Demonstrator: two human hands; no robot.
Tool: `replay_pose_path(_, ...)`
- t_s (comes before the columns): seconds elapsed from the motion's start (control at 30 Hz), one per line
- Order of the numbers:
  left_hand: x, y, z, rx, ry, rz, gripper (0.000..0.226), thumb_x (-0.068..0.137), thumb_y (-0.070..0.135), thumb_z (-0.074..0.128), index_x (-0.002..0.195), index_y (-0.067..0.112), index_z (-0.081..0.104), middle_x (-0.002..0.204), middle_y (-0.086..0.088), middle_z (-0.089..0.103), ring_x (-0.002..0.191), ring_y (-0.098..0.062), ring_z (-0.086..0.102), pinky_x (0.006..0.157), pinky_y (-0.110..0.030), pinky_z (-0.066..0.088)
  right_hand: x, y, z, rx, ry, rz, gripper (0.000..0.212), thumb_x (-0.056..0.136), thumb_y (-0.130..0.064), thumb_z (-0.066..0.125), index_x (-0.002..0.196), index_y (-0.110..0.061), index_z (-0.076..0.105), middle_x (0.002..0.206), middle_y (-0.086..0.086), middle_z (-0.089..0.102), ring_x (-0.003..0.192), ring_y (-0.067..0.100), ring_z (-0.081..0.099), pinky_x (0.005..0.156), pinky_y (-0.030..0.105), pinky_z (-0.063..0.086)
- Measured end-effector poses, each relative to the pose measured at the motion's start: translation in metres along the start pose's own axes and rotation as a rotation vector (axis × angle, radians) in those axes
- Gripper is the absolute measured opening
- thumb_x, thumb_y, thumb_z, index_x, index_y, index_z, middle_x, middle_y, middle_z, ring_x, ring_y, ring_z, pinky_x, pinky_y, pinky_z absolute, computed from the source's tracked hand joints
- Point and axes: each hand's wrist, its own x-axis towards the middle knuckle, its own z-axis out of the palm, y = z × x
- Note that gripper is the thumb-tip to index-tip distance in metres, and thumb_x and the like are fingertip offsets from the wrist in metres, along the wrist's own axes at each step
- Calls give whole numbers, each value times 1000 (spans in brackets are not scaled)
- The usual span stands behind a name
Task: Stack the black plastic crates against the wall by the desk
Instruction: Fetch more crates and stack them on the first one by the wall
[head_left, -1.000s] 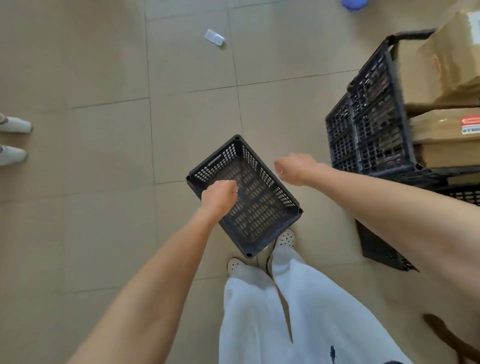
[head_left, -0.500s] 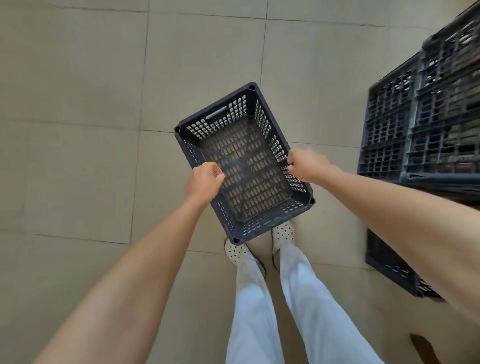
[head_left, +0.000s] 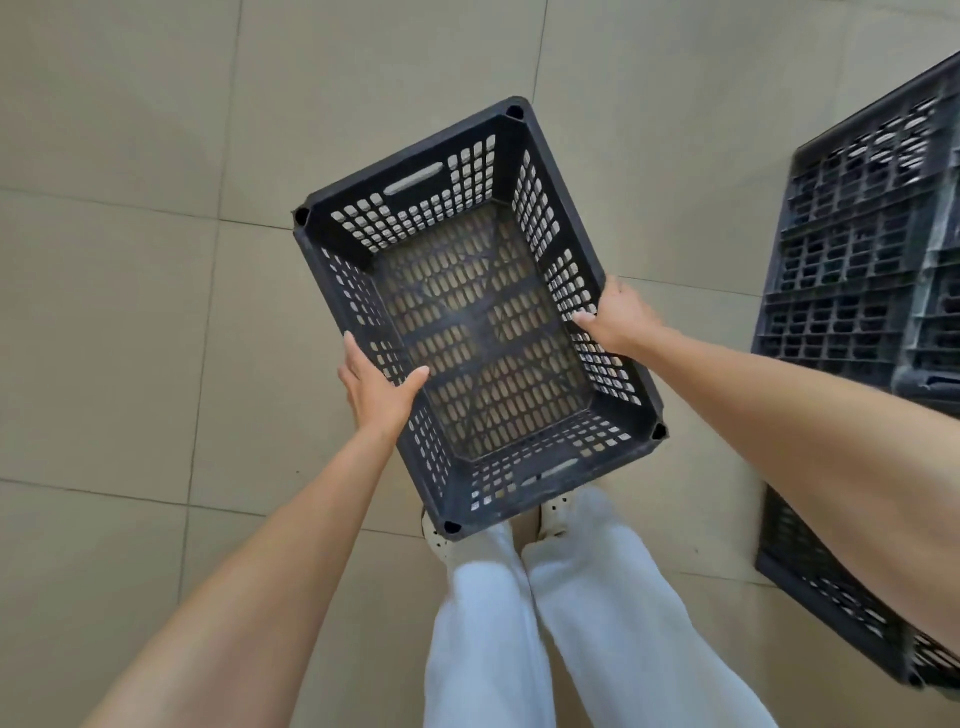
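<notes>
Crates held up: one, the black crate (head_left: 483, 332), and nothing inside to count.
Crates at the right edge: I make out two, an upper crate (head_left: 857, 249) and a lower crate (head_left: 821, 587). The frame cuts both, and I can't tell if the upper one is a stack.
Hands: two, left hand (head_left: 376, 387) and right hand (head_left: 618, 317).
Shoes: two, left shoe (head_left: 434, 535) and right shoe (head_left: 556, 512).
Trouser legs: two, both white.

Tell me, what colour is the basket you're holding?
The crate is black, full of holes; head view.
</notes>
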Motion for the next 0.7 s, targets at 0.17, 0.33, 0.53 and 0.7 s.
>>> replay_pose_path(0.17, 27, -1, -5, -325, -15, -225, 90, 73, 38, 84, 145, 11, 39, 148, -11, 42, 133, -29, 47, 111, -47, 40, 13, -4, 3, 153, 65, 79, 72, 94, -46, 56, 144, 0, 34, 144, 20, 44, 131, 37, 44, 107, 47, 39)
replay_pose_path(0.33, 27, 5, -29, -520, -44, -306, 77, 67, 35, 89, 130, 9, 52, 134, -10, 56, 118, -30, 60, 100, -51, 49, 0, -12, -13, 132, 30, 114, 72, 92, -58, 51, 132, 2, 49, 130, 21, 57, 110, 33, 58, 91, 41, 50)
replay_pose_path(0.53, -11, 19, -79, -457, 28, -304, 73, 68, 40, 87, 125, 10, 53, 128, -9, 58, 114, -28, 61, 98, -50, 51, -58, -40, -45, -15, 1, 79, 72, 94, -64, 38, 117, 2, 56, 121, 18, 61, 91, 29, 57, 74, 35, 46)
replay_pose_path(0.7, -72, 35, -149, -340, 116, -255, 81, 70, 41, 85, 132, 6, 46, 134, -13, 54, 118, -30, 58, 100, -49, 50, -133, -74, -89, -127, -29, 7, 74, 94, -66, 34, 126, -1, 53, 105, 11, 58, 78, 22, 52, 64, 29, 41)
